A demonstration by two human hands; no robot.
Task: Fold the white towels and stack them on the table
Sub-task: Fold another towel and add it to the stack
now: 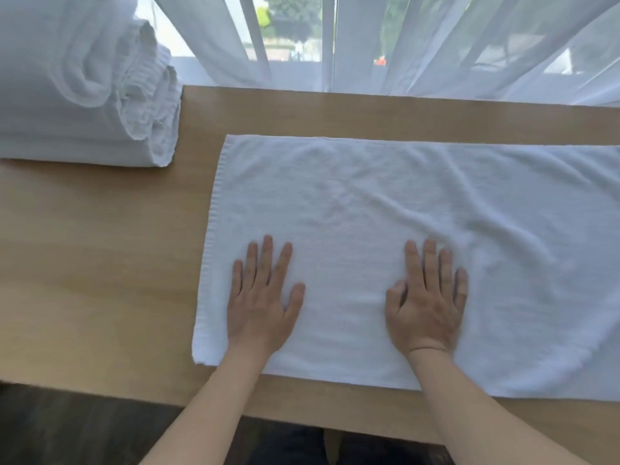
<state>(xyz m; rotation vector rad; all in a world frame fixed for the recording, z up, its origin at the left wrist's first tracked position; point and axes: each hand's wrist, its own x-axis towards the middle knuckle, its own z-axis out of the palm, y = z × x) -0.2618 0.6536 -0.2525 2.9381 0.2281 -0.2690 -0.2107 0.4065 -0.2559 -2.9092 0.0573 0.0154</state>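
Item: white towel (385, 203), spread flat on the wooden counter (100, 263), right end running out of view; a few creases on its right half. Appears unfolded or folded once lengthwise, cannot tell which.

Item: stack of folded towels (84, 95), far left corner of the counter, well apart from the flat one. Judged finished.

Grip: left hand (261, 303) and right hand (426, 307) lie palm-down, fingers straight, pressing the near half, holding nothing.

Remaining, by judgement: smoothing, folding, then stacking.
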